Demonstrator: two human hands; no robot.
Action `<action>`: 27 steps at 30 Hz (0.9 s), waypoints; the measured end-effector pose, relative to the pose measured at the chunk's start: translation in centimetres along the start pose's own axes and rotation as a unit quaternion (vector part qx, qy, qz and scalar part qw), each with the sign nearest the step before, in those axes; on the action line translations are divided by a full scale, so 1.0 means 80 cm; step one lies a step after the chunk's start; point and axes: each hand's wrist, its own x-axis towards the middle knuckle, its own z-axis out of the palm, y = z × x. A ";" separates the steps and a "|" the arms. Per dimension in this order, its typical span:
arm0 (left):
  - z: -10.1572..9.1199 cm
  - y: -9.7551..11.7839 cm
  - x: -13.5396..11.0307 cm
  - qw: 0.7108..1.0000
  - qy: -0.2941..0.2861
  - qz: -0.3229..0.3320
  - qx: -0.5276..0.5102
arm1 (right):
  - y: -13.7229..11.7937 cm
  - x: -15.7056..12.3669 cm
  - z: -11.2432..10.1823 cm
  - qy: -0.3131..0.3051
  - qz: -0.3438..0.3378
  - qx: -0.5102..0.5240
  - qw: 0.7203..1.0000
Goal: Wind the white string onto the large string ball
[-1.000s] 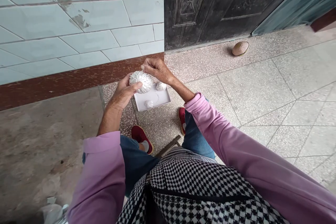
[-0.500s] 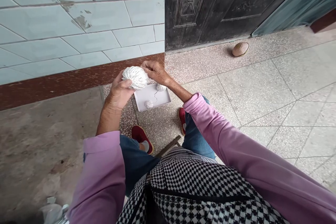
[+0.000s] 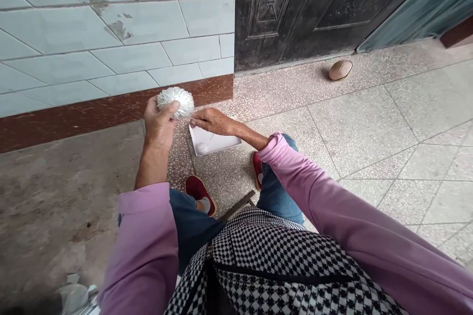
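Note:
My left hand (image 3: pixel 158 123) grips a large white ball of thread (image 3: pixel 177 100), held up in front of the red skirting of the wall. My right hand (image 3: pixel 213 121) is just right of the ball with its fingers pinched together, apparently on the thin thread that runs from the ball. Below both hands a white tray (image 3: pixel 221 141) lies on the floor with a small white thread ball (image 3: pixel 202 148) in it. My right hand hides the far part of the tray.
A tiled wall (image 3: pixel 111 49) stands on the left and a dark door (image 3: pixel 314 5) straight ahead. A small oval object (image 3: pixel 340 69) lies by the door. My red shoes (image 3: pixel 199 192) rest on the speckled floor. Some pale plastic (image 3: pixel 76 295) sits at the lower left.
My left hand has carried the big ball up and to the left. My right hand has dropped lower and moved over the tray, covering the second small ball.

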 end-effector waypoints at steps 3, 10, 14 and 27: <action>-0.008 -0.016 0.007 0.997 0.002 0.028 0.065 | 0.007 -0.001 -0.006 -0.034 -0.044 0.042 0.998; -0.002 -0.014 -0.003 0.989 -0.084 -0.040 0.112 | 0.008 -0.001 -0.051 0.088 -0.070 0.111 0.987; 0.016 0.003 -0.023 0.980 -0.145 -0.112 0.074 | -0.005 -0.006 -0.064 0.147 -0.012 0.111 0.983; 0.029 0.029 -0.038 0.981 -0.146 -0.095 -0.081 | 0.031 0.024 -0.051 0.150 -0.059 0.146 0.976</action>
